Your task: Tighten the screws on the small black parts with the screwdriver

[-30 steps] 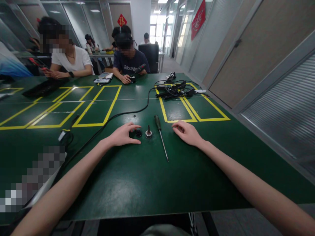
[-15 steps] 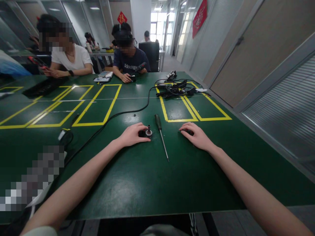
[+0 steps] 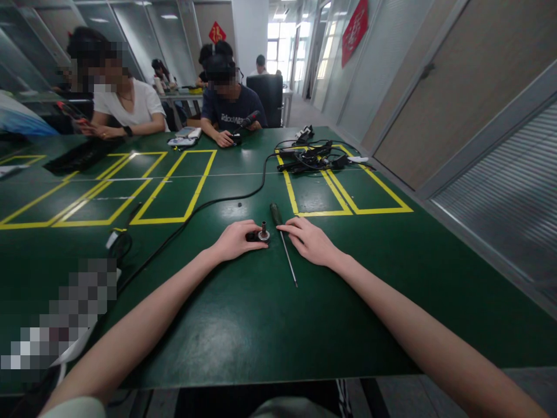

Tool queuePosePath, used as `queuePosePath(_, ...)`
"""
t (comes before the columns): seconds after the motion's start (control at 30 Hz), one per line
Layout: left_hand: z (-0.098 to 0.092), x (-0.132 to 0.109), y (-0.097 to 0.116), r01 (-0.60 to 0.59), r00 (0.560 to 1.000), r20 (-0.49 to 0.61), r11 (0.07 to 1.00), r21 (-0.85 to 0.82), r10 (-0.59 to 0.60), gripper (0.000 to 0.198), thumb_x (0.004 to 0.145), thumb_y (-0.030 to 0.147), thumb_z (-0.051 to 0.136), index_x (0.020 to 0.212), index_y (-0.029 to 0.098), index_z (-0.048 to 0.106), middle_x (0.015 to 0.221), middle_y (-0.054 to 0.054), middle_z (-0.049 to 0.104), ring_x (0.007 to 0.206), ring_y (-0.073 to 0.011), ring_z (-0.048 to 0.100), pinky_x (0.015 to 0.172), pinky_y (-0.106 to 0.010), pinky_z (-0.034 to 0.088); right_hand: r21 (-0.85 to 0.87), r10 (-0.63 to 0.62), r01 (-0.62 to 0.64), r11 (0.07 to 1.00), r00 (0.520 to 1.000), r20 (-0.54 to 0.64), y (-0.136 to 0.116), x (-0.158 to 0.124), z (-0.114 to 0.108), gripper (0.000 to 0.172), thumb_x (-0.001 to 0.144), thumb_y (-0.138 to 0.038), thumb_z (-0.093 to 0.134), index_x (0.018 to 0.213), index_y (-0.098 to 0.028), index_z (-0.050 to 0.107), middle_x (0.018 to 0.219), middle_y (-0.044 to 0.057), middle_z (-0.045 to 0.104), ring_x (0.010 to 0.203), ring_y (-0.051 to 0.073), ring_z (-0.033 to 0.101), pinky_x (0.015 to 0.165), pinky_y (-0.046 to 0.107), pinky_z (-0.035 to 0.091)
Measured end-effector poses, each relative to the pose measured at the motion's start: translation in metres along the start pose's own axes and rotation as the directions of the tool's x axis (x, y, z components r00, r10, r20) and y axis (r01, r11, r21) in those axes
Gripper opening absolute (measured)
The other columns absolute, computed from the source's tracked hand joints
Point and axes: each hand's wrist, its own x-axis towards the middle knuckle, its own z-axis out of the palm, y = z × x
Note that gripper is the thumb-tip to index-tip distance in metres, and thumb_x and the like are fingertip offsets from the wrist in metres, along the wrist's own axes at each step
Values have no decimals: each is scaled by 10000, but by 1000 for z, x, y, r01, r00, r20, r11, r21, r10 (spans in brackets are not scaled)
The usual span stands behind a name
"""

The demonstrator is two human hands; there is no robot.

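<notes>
Left hand (image 3: 237, 240): curled around black piece (image 3: 251, 237) and metal part (image 3: 263, 236); grip cannot be told.
Right hand (image 3: 312, 241): fingers parted, reaching screwdriver (image 3: 275, 215).
Metal part: on tabletop (image 3: 226, 325), left of screwdriver.
Screwdriver: laid down, not yet lifted; handling seems early.

You have two hands, one left hand (image 3: 235, 241) and one right hand (image 3: 313, 242), on one green table (image 3: 243, 337). Near them you can count one screwdriver (image 3: 275, 215), one metal part (image 3: 263, 235) and one black part (image 3: 251, 237), this last partly hidden. Farther away there are one pile of cables (image 3: 308, 160), one black chair (image 3: 268, 96) and two red signs (image 3: 355, 32), but the people (image 3: 228, 107) you cannot count with certainty.
</notes>
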Motion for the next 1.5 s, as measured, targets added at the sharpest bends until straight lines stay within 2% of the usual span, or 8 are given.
queuePosePath(0.17, -5, -1, -5, 32, 999, -18, 998, 58, -31, 454, 887, 599, 711, 1014, 165, 751, 876, -54, 692, 773, -198, 627, 695, -277, 426, 2, -30, 30, 1000, 1000, 5, 4, -5, -3, 425, 1020, -211, 399, 1359, -256, 651, 1199, 115, 671, 1084, 248, 618, 950, 464, 591)
queuePosePath(0.33, -4, -4, -7, 38, 997, -74, 996, 75, -32, 595, 803, 604, 799, 1218, 188, 706, 1071, -82, 735, 943, -252, 685, 813, -326, 502, 4, -41, 41, 999, 999, 9, 5, -4, -1, 410, 1013, -235, 442, 1370, -262, 641, 1217, 111, 669, 1094, 252, 617, 950, 472, 595)
queuePosePath(0.63, -1, 0, -9, 29, 995, -101, 996, 80, -21, 342, 907, 519, 727, 868, 180, 721, 926, -58, 752, 817, -201, 682, 717, -282, 460, 15, -17, 17, 1000, 1000, 18, 4, -3, -2, 395, 1001, -263, 487, 1364, -247, 642, 1229, 113, 671, 1133, 263, 617, 972, 488, 593)
queuePosePath(1.0, -39, -8, -45, 199, 958, -229, 974, 105, -172, 382, 865, 549, 715, 886, 168, 746, 881, -74, 764, 773, -201, 675, 702, -281, 468, 37, -16, 15, 999, 1000, 22, 4, -2, -2, 402, 989, -254, 499, 1362, -247, 650, 1248, 121, 664, 1142, 261, 620, 997, 506, 587)
queuePosePath(1.13, -70, -20, -64, 360, 905, -289, 924, 128, -312, 388, 823, 542, 720, 919, 168, 755, 990, -113, 789, 874, -243, 710, 749, -301, 492, 39, -19, 18, 999, 1000, 15, 4, -1, -2, 392, 989, -253, 507, 1354, -247, 650, 1232, 118, 666, 1136, 259, 622, 979, 497, 592)
queuePosePath(1.23, -93, -33, -74, 532, 814, -379, 827, 181, -440, 410, 845, 560, 659, 971, 184, 761, 1040, -123, 792, 934, -271, 711, 736, -305, 473, 39, -21, 21, 999, 1000, 9, 4, 0, -1, 393, 991, -248, 504, 1356, -264, 648, 1225, 110, 666, 1131, 251, 620, 978, 483, 591)
queuePosePath(1.37, -108, -49, -76, 729, 647, -498, 659, 184, -577, 449, 865, 597, 613, 984, 188, 755, 1043, -135, 783, 968, -319, 707, 671, -326, 418, 34, -20, 20, 999, 1000, 12, 4, 1, 0, 386, 989, -252, 511, 1349, -258, 652, 1227, 107, 663, 1132, 246, 615, 988, 471, 582)
queuePosePath(1.5, -112, -56, -69, 801, 580, -518, 557, 222, -628, 444, 890, 597, 589, 1006, 195, 735, 1104, -148, 763, 1033, -362, 683, 664, -348, 392, 28, -18, 17, 999, 1000, 18, 3, 1, -1, 389, 985, -247, 513, 1350, -249, 649, 1227, 106, 659, 1132, 243, 613, 985, 459, 579)
